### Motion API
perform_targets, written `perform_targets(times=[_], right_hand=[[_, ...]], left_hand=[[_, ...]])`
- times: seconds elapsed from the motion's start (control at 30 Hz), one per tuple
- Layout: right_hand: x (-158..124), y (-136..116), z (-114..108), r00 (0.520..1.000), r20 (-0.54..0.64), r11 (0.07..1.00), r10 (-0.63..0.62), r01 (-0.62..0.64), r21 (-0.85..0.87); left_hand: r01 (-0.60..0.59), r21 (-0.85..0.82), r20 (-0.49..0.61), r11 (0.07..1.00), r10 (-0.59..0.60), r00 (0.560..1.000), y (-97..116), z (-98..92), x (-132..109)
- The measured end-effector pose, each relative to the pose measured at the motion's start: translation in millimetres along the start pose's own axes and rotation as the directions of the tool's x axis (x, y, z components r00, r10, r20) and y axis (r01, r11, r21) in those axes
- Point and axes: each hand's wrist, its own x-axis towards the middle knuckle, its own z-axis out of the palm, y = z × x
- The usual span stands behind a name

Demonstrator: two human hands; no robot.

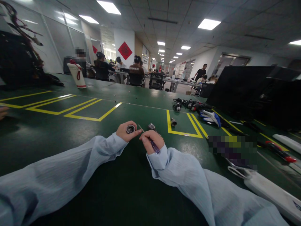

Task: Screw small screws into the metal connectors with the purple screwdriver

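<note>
My left hand (pixel 122 131) is closed round a round metal connector (pixel 130 129), its open end facing me with small parts inside. My right hand (pixel 152 140) grips a small screwdriver (pixel 155 147) by its purple see-through handle. The thin shaft points up and to the left, its tip beside the left thumb and apart from the connector. Just beyond my right hand lies a metal cylindrical fitting (pixel 151 126), partly hidden by the fingers. Another short metal fitting (pixel 173 122) rests inside a yellow taped outline to the right.
Farther right on the green table (pixel 141 108) lie several dark cables with metal connectors (pixel 178 106), blue-and-white gloves (pixel 210 117) and a red-and-black tool (pixel 279 151). A white cup (pixel 77 75) stands at the back left. Another person's hand (pixel 3 112) shows at the left edge.
</note>
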Motion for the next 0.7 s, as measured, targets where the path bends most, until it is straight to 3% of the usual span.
perform_targets(times=[0.27,0.4,0.53,0.6,0.7], right_hand=[[1.6,5.0,12.2,0.995,-0.016,0.994,0.095,-0.096,-0.042],[3.9,11.2,15.2,0.999,0.03,0.989,0.036,-0.032,-0.142],[4.3,15.1,15.5,0.997,0.068,0.97,-0.03,0.045,-0.238],[5.5,15.3,12.5,0.994,0.052,0.969,-0.092,0.102,-0.224],[13.1,17.2,1.7,0.992,-0.059,0.979,-0.108,0.096,-0.18]], left_hand=[[-0.05,-0.08,0.16,0.996,0.062,0.985,12.4,7.7,-12.9],[-0.127,-0.17,0.206,0.977,0.161,0.965,18.4,9.7,-18.0],[-0.162,-0.146,0.253,0.976,0.195,0.948,18.3,10.1,-18.6],[-0.204,-0.1,0.225,0.974,0.222,0.949,17.5,10.4,-17.6],[-0.277,-0.016,0.088,0.961,0.277,0.957,14.1,9.7,-13.8]])
